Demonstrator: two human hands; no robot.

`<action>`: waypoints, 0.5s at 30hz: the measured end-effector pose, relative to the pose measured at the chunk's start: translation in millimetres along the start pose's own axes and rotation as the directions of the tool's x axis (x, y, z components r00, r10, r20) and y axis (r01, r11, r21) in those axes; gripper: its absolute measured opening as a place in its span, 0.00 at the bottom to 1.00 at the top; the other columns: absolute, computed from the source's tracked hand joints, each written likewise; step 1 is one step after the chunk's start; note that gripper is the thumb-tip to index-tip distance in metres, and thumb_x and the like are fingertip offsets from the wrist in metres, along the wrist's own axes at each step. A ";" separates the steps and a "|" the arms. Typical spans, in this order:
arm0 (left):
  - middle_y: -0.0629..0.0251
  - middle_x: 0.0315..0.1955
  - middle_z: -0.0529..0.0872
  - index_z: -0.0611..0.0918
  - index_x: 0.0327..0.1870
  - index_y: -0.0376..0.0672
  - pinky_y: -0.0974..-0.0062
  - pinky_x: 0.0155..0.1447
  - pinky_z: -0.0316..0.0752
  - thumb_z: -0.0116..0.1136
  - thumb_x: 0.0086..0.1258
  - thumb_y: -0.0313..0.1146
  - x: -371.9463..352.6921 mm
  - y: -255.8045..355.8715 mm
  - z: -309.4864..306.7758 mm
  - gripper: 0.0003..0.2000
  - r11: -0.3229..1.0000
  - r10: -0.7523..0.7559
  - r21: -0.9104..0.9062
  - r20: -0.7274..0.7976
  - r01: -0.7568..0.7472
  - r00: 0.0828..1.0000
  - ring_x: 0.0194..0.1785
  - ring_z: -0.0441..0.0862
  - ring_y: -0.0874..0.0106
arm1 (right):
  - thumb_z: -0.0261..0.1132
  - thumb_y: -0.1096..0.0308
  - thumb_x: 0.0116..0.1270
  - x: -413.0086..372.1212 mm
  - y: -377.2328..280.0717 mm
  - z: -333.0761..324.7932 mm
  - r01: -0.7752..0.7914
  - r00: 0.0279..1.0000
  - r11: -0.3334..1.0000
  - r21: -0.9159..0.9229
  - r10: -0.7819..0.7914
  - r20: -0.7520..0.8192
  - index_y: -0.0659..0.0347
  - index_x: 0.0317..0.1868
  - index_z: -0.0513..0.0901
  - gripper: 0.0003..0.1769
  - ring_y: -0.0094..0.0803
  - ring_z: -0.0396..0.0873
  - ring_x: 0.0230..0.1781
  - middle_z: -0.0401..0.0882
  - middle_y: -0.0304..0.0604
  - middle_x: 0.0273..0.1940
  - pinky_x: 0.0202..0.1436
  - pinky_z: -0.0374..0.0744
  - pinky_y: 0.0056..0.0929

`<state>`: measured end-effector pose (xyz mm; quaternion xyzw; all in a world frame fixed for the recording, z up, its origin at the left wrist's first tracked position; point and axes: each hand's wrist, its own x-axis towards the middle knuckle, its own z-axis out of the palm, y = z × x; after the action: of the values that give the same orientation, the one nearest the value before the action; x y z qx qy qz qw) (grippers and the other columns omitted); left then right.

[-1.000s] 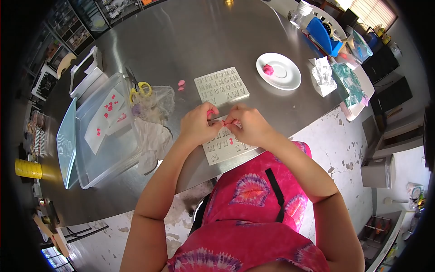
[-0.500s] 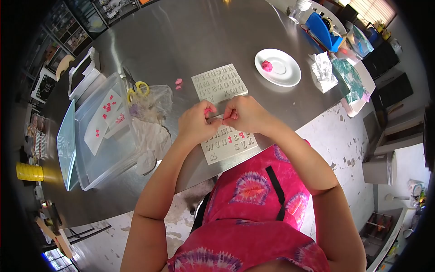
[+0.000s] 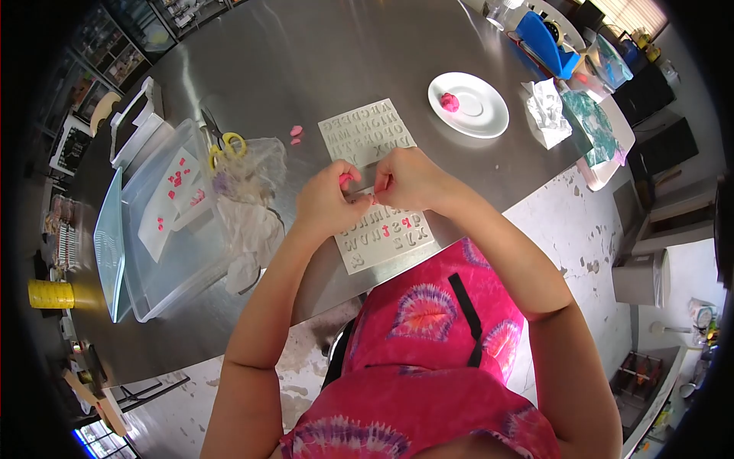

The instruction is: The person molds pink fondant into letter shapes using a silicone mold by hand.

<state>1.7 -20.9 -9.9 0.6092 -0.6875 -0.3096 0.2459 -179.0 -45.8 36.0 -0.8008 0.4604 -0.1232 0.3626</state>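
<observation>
Over the near letter mold (image 3: 367, 258), my two hands meet with thumbs and fingertips close together. My left hand (image 3: 325, 203) is curled round a lump of pink dough (image 3: 347, 178) that shows between its fingers. My right hand (image 3: 417, 180) is closed in a pinch at the mold's upper edge; what its fingertips hold, if anything, is too small to tell. A few letter cavities in the near mold are filled with pink. Just beyond my hands lies a second letter mold (image 3: 365, 131), its cavities unfilled.
To the right, a white plate (image 3: 489, 115) bears a pink dough ball (image 3: 449, 102), beside crumpled tissue (image 3: 547, 115). Small pink pieces (image 3: 296, 131) lie left of the molds. Further left are yellow-handled scissors (image 3: 229, 145), plastic wrap (image 3: 260, 164) and a clear bin (image 3: 176, 283) with pink letters on paper.
Both hands have stayed together over the near mold, with slight finger movement. The view has shifted a little; the molds and plate look otherwise the same.
</observation>
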 end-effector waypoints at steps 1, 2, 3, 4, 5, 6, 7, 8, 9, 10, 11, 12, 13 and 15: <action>0.67 0.28 0.80 0.77 0.37 0.47 0.70 0.37 0.74 0.70 0.45 0.39 2.8 -6.9 2.0 0.19 0.997 0.015 -0.073 0.014 -0.014 1.000 0.29 0.80 0.69 | 0.69 0.72 0.48 0.6 -3.8 0.8 -0.048 0.999 0.999 -0.022 0.048 -0.003 0.66 0.26 0.84 0.06 0.36 0.83 0.28 0.82 0.50 0.24 0.34 0.79 0.29; 0.67 0.27 0.80 0.77 0.37 0.46 0.70 0.36 0.73 0.71 0.45 0.39 4.8 -11.9 4.4 0.19 0.989 0.032 -0.145 0.025 -0.029 0.999 0.29 0.80 0.69 | 0.68 0.72 0.48 1.0 -6.3 1.6 -0.094 0.996 0.995 -0.044 0.094 -0.009 0.66 0.26 0.84 0.06 0.37 0.83 0.28 0.82 0.51 0.24 0.34 0.79 0.30; 0.67 0.27 0.80 0.77 0.37 0.46 0.70 0.36 0.73 0.71 0.45 0.39 4.1 -8.8 3.1 0.19 0.989 0.034 -0.147 0.026 -0.030 0.999 0.29 0.80 0.69 | 0.68 0.72 0.48 0.3 -6.7 4.0 -0.096 0.995 0.994 -0.045 0.096 -0.010 0.66 0.26 0.84 0.06 0.37 0.83 0.28 0.82 0.51 0.24 0.34 0.79 0.30; 0.68 0.27 0.80 0.77 0.37 0.46 0.71 0.36 0.73 0.71 0.44 0.39 2.9 -4.6 0.2 0.20 0.995 0.027 -0.100 0.034 -0.023 0.999 0.28 0.79 0.69 | 0.67 0.73 0.48 -0.9 -6.2 7.6 -0.091 0.994 0.995 -0.044 0.089 -0.057 0.66 0.25 0.84 0.05 0.38 0.83 0.28 0.82 0.51 0.24 0.34 0.79 0.30; 0.68 0.27 0.80 0.77 0.37 0.46 0.71 0.36 0.73 0.72 0.44 0.40 1.9 -1.1 -2.0 0.20 0.998 0.019 -0.053 0.041 -0.017 0.999 0.28 0.79 0.70 | 0.67 0.73 0.48 -2.4 -5.5 10.6 -0.085 0.991 0.995 -0.043 0.080 -0.104 0.66 0.25 0.84 0.05 0.38 0.83 0.28 0.81 0.51 0.24 0.34 0.79 0.31; 0.68 0.27 0.80 0.77 0.37 0.46 0.71 0.36 0.73 0.72 0.44 0.40 1.1 0.8 -2.6 0.20 0.998 0.022 -0.054 0.039 -0.020 0.999 0.28 0.79 0.70 | 0.67 0.73 0.48 -4.5 -5.2 12.7 -0.085 0.991 0.995 -0.045 0.080 -0.106 0.66 0.25 0.84 0.05 0.38 0.83 0.28 0.81 0.51 0.24 0.34 0.79 0.31; 0.68 0.27 0.79 0.77 0.37 0.46 0.71 0.36 0.73 0.72 0.44 0.40 0.3 2.4 -3.2 0.20 0.999 0.029 -0.024 0.024 -0.029 0.999 0.28 0.79 0.70 | 0.67 0.73 0.48 -6.6 -4.9 14.7 -0.053 0.989 0.997 -0.059 0.044 -0.140 0.66 0.25 0.84 0.05 0.38 0.83 0.29 0.81 0.52 0.24 0.34 0.79 0.31; 0.68 0.26 0.79 0.77 0.37 0.45 0.71 0.36 0.73 0.71 0.44 0.39 -0.1 4.1 -3.9 0.20 0.999 0.038 0.007 0.009 -0.038 0.999 0.28 0.79 0.70 | 0.67 0.73 0.48 -7.6 -3.9 16.3 -0.022 0.985 0.997 -0.074 0.009 -0.174 0.66 0.25 0.84 0.05 0.38 0.83 0.29 0.81 0.53 0.24 0.34 0.79 0.31; 0.68 0.26 0.79 0.77 0.37 0.45 0.71 0.36 0.73 0.71 0.44 0.39 -0.4 6.1 -5.0 0.20 0.999 0.043 0.010 0.009 -0.043 0.999 0.28 0.79 0.70 | 0.67 0.73 0.48 -7.5 0.9 16.7 -0.022 0.984 0.997 -0.074 0.008 -0.180 0.66 0.25 0.84 0.05 0.38 0.83 0.29 0.81 0.53 0.24 0.34 0.79 0.31; 0.69 0.26 0.79 0.77 0.37 0.46 0.72 0.36 0.73 0.71 0.44 0.39 -0.7 8.2 -6.0 0.20 1.000 0.024 0.009 0.014 -0.024 1.000 0.27 0.79 0.71 | 0.68 0.72 0.48 -7.2 6.6 15.1 0.024 0.988 0.999 -0.046 -0.031 -0.152 0.66 0.26 0.84 0.06 0.38 0.83 0.29 0.81 0.52 0.24 0.34 0.79 0.31; 0.69 0.26 0.79 0.77 0.37 0.46 0.72 0.36 0.73 0.71 0.43 0.39 -0.7 10.1 -7.1 0.20 1.000 0.005 0.010 0.018 -0.005 1.000 0.27 0.80 0.71 | 0.68 0.72 0.49 -6.0 11.7 13.2 0.071 0.990 0.997 -0.016 -0.072 -0.125 0.66 0.26 0.84 0.06 0.37 0.83 0.29 0.82 0.52 0.25 0.34 0.79 0.31; 0.69 0.26 0.79 0.77 0.37 0.46 0.72 0.36 0.73 0.71 0.43 0.39 -0.8 11.6 -7.2 0.20 1.000 0.008 0.013 0.016 -0.008 1.000 0.27 0.80 0.71 | 0.68 0.72 0.49 -5.5 9.2 8.6 0.073 0.989 0.997 -0.017 -0.074 -0.128 0.66 0.26 0.84 0.06 0.37 0.83 0.29 0.82 0.52 0.25 0.34 0.79 0.31; 0.71 0.24 0.76 0.77 0.36 0.45 0.75 0.34 0.70 0.72 0.43 0.38 -1.0 13.3 -6.5 0.20 1.000 -0.005 0.005 0.019 0.005 1.000 0.27 0.75 0.74 | 0.68 0.73 0.47 -5.2 6.4 3.0 -0.003 0.997 0.998 0.066 0.008 -0.080 0.65 0.24 0.83 0.05 0.40 0.83 0.30 0.82 0.52 0.25 0.36 0.79 0.33; 0.73 0.23 0.74 0.76 0.35 0.44 0.77 0.31 0.67 0.73 0.43 0.37 -0.3 14.5 -7.1 0.20 1.000 -0.017 -0.003 0.020 0.017 1.000 0.26 0.71 0.78 | 0.67 0.74 0.45 -4.8 3.8 0.5 -0.081 0.996 0.987 0.141 0.085 -0.026 0.65 0.22 0.82 0.03 0.43 0.83 0.31 0.82 0.53 0.25 0.37 0.79 0.36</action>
<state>-3.1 -20.5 5.6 0.6114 -0.6842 -0.3188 0.2375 -183.8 -42.8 33.7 -0.7515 0.4894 -0.1527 0.4152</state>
